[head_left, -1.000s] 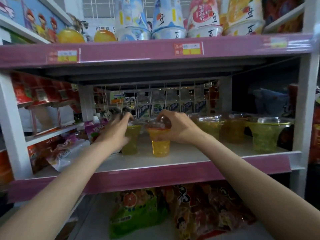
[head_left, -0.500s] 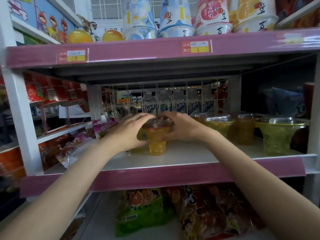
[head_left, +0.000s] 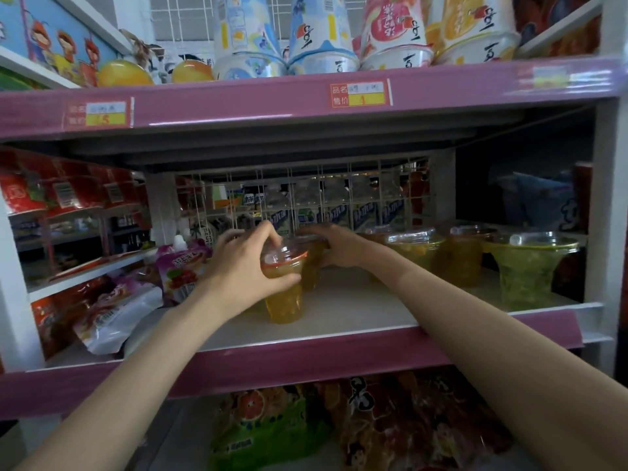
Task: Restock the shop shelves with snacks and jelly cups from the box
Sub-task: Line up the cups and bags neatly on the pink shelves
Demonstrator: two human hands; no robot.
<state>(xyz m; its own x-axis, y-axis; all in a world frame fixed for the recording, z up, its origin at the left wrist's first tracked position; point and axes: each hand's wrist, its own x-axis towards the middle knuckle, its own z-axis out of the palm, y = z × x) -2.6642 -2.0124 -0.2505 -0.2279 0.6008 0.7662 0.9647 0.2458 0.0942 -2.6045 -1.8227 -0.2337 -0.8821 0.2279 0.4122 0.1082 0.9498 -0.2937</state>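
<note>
The left hand (head_left: 243, 266) has its grip closed around the orange jelly cup (head_left: 283, 287), which stands on the middle shelf (head_left: 356, 311). The right hand (head_left: 334, 244) rests behind on a second cup (head_left: 314, 263); whether its grip is closed cannot be determined.

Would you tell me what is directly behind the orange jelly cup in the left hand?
Behind the orange jelly cup held by the left hand stands a second cup, with the right hand on it. Its base is covered by the front cup. Further back is the wire grid.
</note>
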